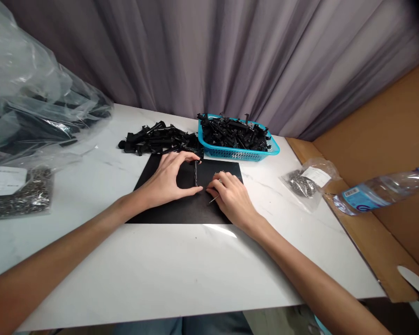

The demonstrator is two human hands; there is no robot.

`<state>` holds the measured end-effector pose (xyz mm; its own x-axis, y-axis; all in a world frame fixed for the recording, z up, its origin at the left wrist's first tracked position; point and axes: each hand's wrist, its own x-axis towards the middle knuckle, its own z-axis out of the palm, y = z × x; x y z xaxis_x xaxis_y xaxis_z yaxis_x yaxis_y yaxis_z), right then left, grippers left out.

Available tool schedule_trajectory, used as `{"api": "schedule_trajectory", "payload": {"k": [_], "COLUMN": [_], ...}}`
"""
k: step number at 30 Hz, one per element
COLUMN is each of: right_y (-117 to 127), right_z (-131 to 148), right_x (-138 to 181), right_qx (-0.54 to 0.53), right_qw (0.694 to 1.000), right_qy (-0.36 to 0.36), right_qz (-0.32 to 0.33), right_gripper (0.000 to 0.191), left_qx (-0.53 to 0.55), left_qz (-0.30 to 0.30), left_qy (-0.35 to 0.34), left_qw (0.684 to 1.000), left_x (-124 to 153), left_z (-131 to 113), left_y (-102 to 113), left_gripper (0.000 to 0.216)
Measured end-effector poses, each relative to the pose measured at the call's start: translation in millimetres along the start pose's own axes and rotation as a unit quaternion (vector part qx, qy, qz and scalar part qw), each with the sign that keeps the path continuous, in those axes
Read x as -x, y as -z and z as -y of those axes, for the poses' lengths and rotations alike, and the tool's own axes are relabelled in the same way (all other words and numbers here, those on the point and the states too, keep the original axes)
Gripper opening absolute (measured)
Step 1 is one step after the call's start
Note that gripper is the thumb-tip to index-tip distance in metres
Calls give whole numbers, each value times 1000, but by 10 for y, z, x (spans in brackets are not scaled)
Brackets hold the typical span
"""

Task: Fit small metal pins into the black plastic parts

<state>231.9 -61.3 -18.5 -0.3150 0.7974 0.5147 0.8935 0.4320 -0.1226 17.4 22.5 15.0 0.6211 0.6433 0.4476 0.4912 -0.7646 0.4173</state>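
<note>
Between the thumb and fingers of my left hand (165, 179) stands a narrow black plastic part (196, 174), gripped at its two ends. My right hand (232, 195) is just to the right of it, its fingers pinched together. A thin metal rod (214, 199) sticks out below those fingers; its other end is hidden in the hand. Small shiny metal bits (219, 180) show at the right fingers, too small to make out. Both hands are over a black mat (181, 214) on the white table (153, 270).
Behind the hands lie a pile of black plastic parts (160, 137) and a blue basket (240, 153) full of similar parts. Bags of small metal pieces lie left (38, 195) and right (302, 184). A large clear bag (45, 93), a water bottle (370, 190) and cardboard (377, 251) flank the table.
</note>
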Motion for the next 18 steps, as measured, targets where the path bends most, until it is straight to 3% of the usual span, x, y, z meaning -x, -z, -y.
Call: {"api": "schedule_trajectory", "payload": {"k": [7,13,18], "right_y": [97,113,119], "right_z": [-132,-179,-121], "right_x": [21,16,18], "right_qx": [-190,-203,-243], "right_qw": [977,975,962], "right_qy": [-67,-53,-104], "right_qz": [-68,-68,-65], "right_gripper": [14,23,19], "left_qx": [114,130,94], "left_qz": [63,90,107], "left_qy": [37,32,22], "left_qw": [991,987,990], "left_x": [33,71,88], "left_z": [-92,-122,-124], "left_y": [-3,-131,-171], "left_gripper": [67,67,66]}}
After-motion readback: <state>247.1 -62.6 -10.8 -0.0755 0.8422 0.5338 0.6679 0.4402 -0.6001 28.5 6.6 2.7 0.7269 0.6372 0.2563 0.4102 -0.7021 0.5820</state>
